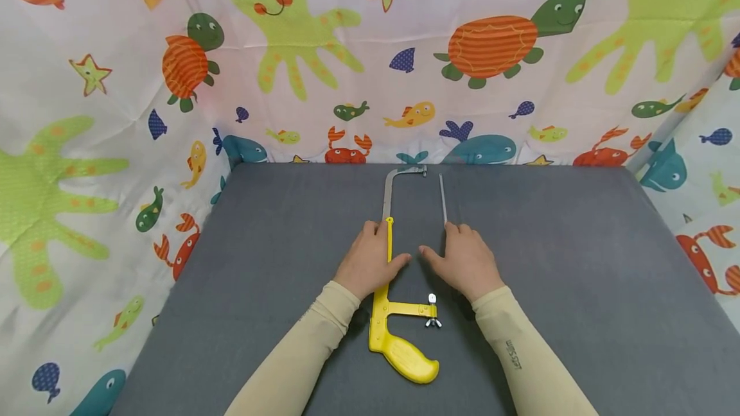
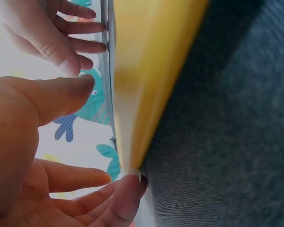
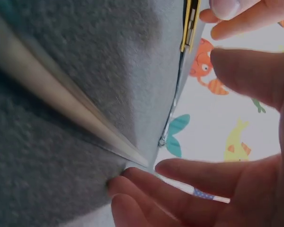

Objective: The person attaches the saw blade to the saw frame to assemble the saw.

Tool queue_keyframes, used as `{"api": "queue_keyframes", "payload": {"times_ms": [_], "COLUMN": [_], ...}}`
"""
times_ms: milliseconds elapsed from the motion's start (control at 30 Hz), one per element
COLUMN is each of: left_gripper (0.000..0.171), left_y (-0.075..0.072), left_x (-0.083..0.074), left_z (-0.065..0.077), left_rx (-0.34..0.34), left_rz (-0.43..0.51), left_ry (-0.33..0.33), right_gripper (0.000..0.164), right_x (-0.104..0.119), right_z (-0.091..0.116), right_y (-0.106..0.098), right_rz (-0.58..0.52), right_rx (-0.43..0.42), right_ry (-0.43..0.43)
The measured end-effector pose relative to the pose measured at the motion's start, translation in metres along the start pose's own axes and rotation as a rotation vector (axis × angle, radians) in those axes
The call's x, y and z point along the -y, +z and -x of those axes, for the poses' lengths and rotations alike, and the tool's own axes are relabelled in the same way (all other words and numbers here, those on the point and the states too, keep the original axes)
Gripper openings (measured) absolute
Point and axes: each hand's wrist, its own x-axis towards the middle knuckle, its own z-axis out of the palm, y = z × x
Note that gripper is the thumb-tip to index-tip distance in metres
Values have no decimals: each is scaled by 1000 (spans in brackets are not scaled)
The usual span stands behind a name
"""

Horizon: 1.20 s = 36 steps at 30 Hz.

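A hacksaw frame with a yellow handle [image 1: 409,358] and a grey metal front bow [image 1: 387,194] lies on the grey table. No blade spans its two ends. My left hand [image 1: 364,267] lies over the yellow bar, thumb held away; in the left wrist view a fingertip touches the yellow frame [image 2: 144,71]. To the right of the frame lies a thin saw blade [image 1: 442,198], its near part hidden by my right hand [image 1: 467,263]. In the right wrist view, my right fingers [image 3: 199,175] are at the blade's [image 3: 80,106] far end, thumb spread apart.
The grey table [image 1: 578,275] reaches to a curtain [image 1: 405,31] printed with sea animals at the back and sides. A wing nut [image 1: 433,323] and bolt stick out from the frame's yellow crossarm [image 1: 412,309].
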Motion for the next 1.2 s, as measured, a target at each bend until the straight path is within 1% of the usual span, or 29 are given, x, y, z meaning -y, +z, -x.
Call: {"api": "queue_keyframes", "payload": {"times_ms": [67, 133, 300, 400, 500, 567, 700, 800, 900, 1200], "left_gripper": [86, 81, 66, 65, 69, 71, 74, 74, 74, 76], "left_y": [1, 2, 2, 1, 1, 0, -1, -2, -3, -3], "left_x": [1, 3, 6, 7, 8, 9, 9, 9, 9, 8], "left_z": [-1, -1, -3, -5, -6, -6, -6, -6, -6, -6], "left_rx": [13, 20, 50, 70, 79, 82, 98, 104, 109, 122], "left_rz": [4, 10, 33, 48, 48, 45, 48, 54, 60, 58], "left_ry": [-12, -11, -4, -20, -49, -70, -97, -103, -107, -127], "right_gripper": [81, 77, 55, 45, 40, 39, 43, 45, 43, 37], "right_x": [0, -1, -8, -13, -17, -18, -19, -19, -19, -14], "right_z": [-1, -2, -4, -6, -6, -6, -6, -5, -4, -1], "right_y": [1, 3, 8, 9, 8, 6, 4, 2, 0, -7], "right_rz": [-24, -45, -80, -68, -47, -32, -16, -17, -16, -23], "right_rx": [-19, -35, -67, -94, -118, -119, -91, -72, -58, 2], "right_ry": [19, 34, 74, 66, 51, 58, 98, 125, 148, 170]}}
